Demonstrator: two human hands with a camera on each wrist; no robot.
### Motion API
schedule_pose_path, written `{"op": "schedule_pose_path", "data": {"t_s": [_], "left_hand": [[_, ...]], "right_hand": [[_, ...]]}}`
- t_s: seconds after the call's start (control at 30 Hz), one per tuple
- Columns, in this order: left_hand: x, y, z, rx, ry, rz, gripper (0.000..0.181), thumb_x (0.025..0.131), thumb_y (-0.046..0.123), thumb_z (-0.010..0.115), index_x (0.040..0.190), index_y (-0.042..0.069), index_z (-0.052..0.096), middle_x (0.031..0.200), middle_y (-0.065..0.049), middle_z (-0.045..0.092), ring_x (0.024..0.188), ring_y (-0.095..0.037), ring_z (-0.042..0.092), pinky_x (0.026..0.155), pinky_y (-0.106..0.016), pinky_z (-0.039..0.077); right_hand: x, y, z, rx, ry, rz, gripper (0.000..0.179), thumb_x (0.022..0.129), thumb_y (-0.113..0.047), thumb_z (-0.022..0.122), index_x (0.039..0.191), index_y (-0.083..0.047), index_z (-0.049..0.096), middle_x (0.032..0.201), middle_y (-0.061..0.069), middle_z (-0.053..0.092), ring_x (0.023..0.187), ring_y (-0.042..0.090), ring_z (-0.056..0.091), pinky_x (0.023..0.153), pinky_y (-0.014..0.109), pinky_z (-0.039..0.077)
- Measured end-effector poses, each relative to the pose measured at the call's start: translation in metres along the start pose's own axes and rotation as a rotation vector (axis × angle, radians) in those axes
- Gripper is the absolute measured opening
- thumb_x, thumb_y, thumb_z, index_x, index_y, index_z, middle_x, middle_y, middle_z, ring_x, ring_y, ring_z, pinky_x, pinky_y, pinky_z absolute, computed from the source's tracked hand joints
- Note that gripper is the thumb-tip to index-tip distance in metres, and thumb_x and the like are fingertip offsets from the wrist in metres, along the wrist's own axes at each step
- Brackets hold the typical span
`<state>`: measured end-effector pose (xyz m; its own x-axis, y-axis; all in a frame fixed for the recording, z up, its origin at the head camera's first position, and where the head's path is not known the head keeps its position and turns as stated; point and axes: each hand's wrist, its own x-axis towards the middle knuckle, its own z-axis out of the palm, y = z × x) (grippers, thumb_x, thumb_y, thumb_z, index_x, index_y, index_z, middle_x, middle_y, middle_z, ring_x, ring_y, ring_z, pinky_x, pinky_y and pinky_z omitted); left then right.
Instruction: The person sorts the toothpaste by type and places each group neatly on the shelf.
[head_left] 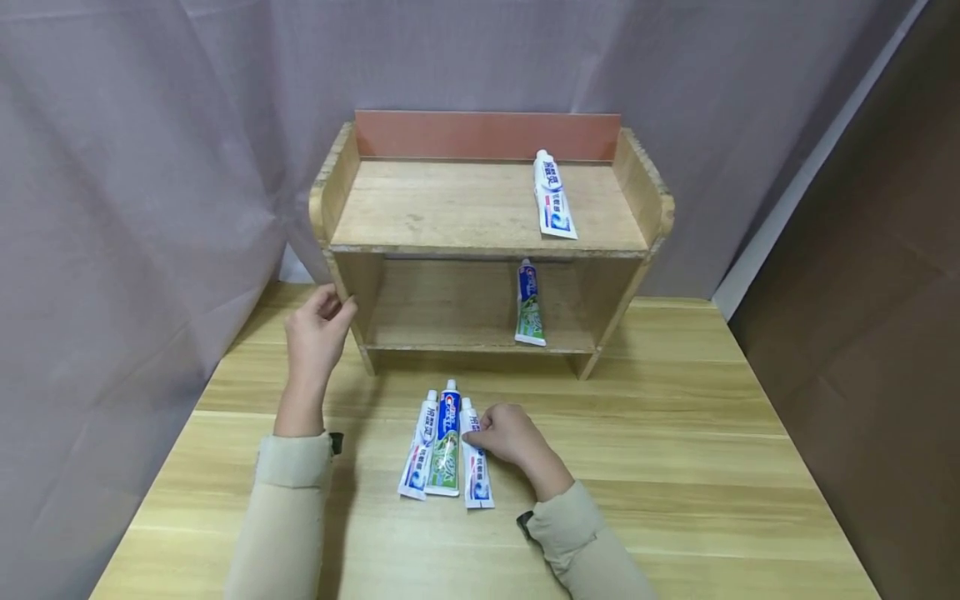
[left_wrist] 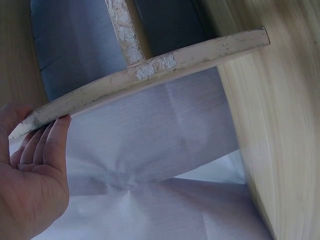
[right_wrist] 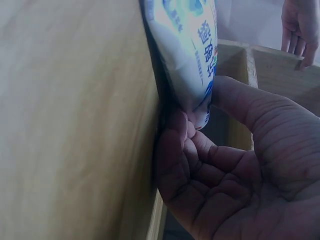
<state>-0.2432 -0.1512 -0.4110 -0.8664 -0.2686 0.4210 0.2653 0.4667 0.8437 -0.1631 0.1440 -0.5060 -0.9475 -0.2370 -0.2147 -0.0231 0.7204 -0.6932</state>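
At the left side of a wooden two-tier shelf (head_left: 487,250), my left hand (head_left: 321,333) pinches the edge of the side panel (left_wrist: 107,89) between thumb and fingers. My right hand (head_left: 517,437) pinches a white toothpaste tube (head_left: 477,477) on the table, thumb on one face and curled fingers at its edge, as the right wrist view shows with the tube (right_wrist: 187,55) up close. Left of it lie a blue-and-green toothpaste tube (head_left: 444,450) and another white toothpaste tube (head_left: 418,454), side by side with caps toward the shelf.
One white toothpaste tube (head_left: 553,196) lies on the upper tier, right of centre. Below it, a blue-and-green tube (head_left: 529,304) lies on the lower tier. A grey curtain (head_left: 150,167) hangs behind the wooden table (head_left: 675,433), and a brown surface (head_left: 862,250) stands at the right.
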Motion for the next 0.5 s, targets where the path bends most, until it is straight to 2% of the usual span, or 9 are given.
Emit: {"op": "schedule_pose_path", "data": {"t_s": [0.2, 0.5], "left_hand": [[0.0, -0.0002, 0.0006, -0.002, 0.012, 0.015, 0.02, 0.091, 0.016, 0.071, 0.108, 0.006, 0.075, 0.102, -0.013, 0.076, 0.096, -0.024, 0.074, 0.083, -0.03, 0.06], [0.0005, 0.0002, 0.0015, 0.011, 0.018, 0.005, 0.019, 0.091, 0.018, 0.072, 0.107, 0.007, 0.076, 0.102, -0.011, 0.076, 0.094, -0.022, 0.074, 0.083, -0.031, 0.06]], "right_hand": [[0.0005, 0.0017, -0.0021, 0.014, 0.011, 0.003, 0.04, 0.085, -0.03, 0.079, 0.059, -0.015, 0.052, 0.053, -0.006, 0.044, 0.048, 0.01, 0.041, 0.045, 0.023, 0.033], [0.0007, 0.0015, -0.0098, 0.045, 0.019, -0.023, 0.031, 0.087, -0.029, 0.077, 0.067, -0.012, 0.059, 0.059, -0.005, 0.051, 0.053, 0.01, 0.045, 0.05, 0.024, 0.039]]}}
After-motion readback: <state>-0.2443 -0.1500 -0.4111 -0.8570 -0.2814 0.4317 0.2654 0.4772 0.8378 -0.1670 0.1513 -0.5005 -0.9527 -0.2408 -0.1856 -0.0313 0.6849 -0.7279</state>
